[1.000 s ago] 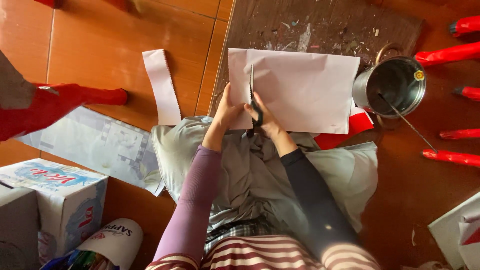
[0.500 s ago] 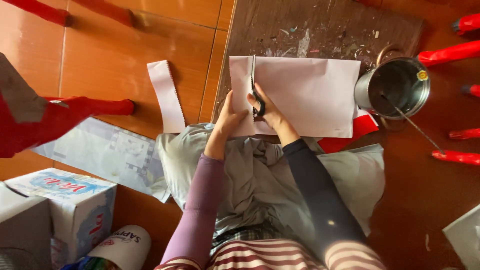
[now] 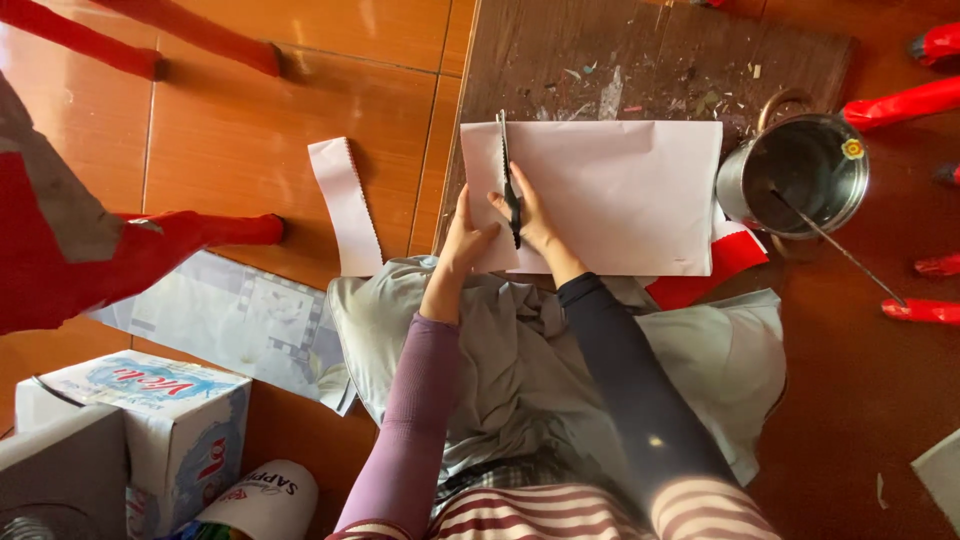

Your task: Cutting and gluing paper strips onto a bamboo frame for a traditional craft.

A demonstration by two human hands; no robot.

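1. White paper sheet (image 3: 620,195): on dark board (image 3: 650,60)
2. Right hand (image 3: 530,215): grip clamped on scissors (image 3: 508,180), cut nearly through
3. Left hand (image 3: 465,235): pinching sheet's edge
4. Cut strip (image 3: 345,205): left of sheet

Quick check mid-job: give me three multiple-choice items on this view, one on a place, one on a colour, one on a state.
1. Where does the metal bucket stand relative to the white paper sheet?
A. on the camera's right of it
B. on the camera's left of it
C. on top of it

2. What colour is the left sleeve?
A. green
B. purple
C. yellow

3. What does the right hand hold?
A. nothing
B. a brush
C. scissors cutting the sheet

Answers: 1 A, the bucket sits past the sheet's right edge. 2 B, the sleeve is purple. 3 C, the blades run up through the sheet while the left hand steadies its edge.
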